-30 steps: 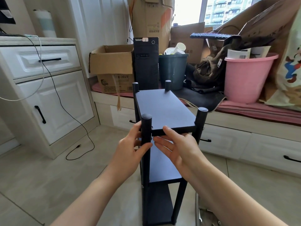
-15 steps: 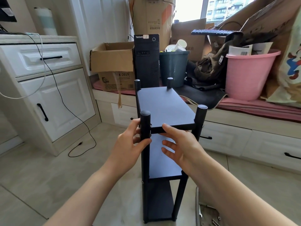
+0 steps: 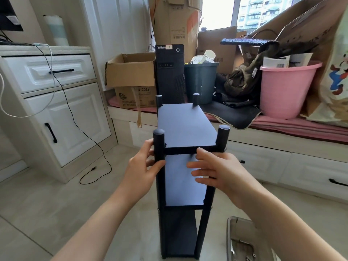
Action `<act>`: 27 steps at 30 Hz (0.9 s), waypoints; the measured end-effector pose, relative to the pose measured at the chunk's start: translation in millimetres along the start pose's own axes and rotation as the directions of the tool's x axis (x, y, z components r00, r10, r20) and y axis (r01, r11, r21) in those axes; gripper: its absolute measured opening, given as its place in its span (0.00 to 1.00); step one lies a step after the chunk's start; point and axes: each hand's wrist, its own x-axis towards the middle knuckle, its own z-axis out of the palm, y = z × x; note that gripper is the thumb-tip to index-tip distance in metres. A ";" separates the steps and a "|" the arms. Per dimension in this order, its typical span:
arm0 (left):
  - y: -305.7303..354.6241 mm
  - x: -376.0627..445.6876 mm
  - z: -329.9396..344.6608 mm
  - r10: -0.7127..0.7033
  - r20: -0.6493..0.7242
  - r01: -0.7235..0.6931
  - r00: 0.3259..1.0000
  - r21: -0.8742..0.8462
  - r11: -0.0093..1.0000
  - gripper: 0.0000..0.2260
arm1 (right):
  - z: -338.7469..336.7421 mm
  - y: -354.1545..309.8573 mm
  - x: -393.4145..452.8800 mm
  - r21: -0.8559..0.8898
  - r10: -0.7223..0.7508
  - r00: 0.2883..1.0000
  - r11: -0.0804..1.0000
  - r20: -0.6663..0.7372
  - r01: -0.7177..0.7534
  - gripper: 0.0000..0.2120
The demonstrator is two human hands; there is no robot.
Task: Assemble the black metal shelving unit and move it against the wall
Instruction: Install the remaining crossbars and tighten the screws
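Note:
The black metal shelving unit (image 3: 184, 125) stands upright on the floor in front of me, with three shelves and four round posts. My left hand (image 3: 141, 166) grips the near left post (image 3: 159, 146) just below the top shelf, thumb wrapped across the front of it. My right hand (image 3: 216, 170) is at the front edge of the top shelf, near the right post (image 3: 222, 136). Its fingers are spread and nearly straight, and its index finger touches the shelf's front rail.
A white cabinet (image 3: 62, 117) with trailing cables stands at the left. Behind the unit a low window bench (image 3: 282, 146) carries cardboard boxes (image 3: 131, 72), a computer tower (image 3: 170, 72), a dark bin (image 3: 201, 80) and a pink bucket (image 3: 286, 87). A metal tray (image 3: 243, 242) lies on the floor at the lower right.
The shelving unit and my view have shifted slightly; my hands stay on its near end. My right hand's fingers have spread and straightened a little at the front rail.

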 end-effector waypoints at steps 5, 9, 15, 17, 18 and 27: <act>-7.7 2.4 -16.9 -0.074 -0.133 0.077 0.988 0.021 0.997 0.21 | -30.0 -2.9 1.0 -0.129 -0.162 0.933 0.984 -0.321 0.127 0.11; 4.3 0.1 -7.6 -0.092 -0.347 0.111 0.933 0.036 0.993 0.18 | -32.3 2.6 17.0 -0.147 -0.155 0.960 0.981 -0.232 0.123 0.12; 34.0 -16.0 30.5 0.378 -0.253 -0.186 0.890 0.556 0.810 0.30 | -22.8 14.3 27.6 -0.044 -0.076 0.994 0.996 -0.084 0.072 0.16; 34.4 -16.1 37.9 0.347 -0.086 -0.230 0.934 0.597 0.768 0.30 | -24.7 13.8 27.3 -0.022 -0.078 0.993 0.997 -0.086 0.076 0.19; 32.9 -16.0 40.5 0.286 -0.017 -0.219 0.958 0.602 0.768 0.31 | -25.3 13.2 26.5 -0.022 -0.079 0.994 0.997 -0.081 0.077 0.20; 27.2 -23.7 38.7 0.245 -0.104 -0.123 0.964 0.642 0.757 0.35 | -16.9 13.2 11.7 0.032 -0.021 0.988 0.999 0.152 0.016 0.27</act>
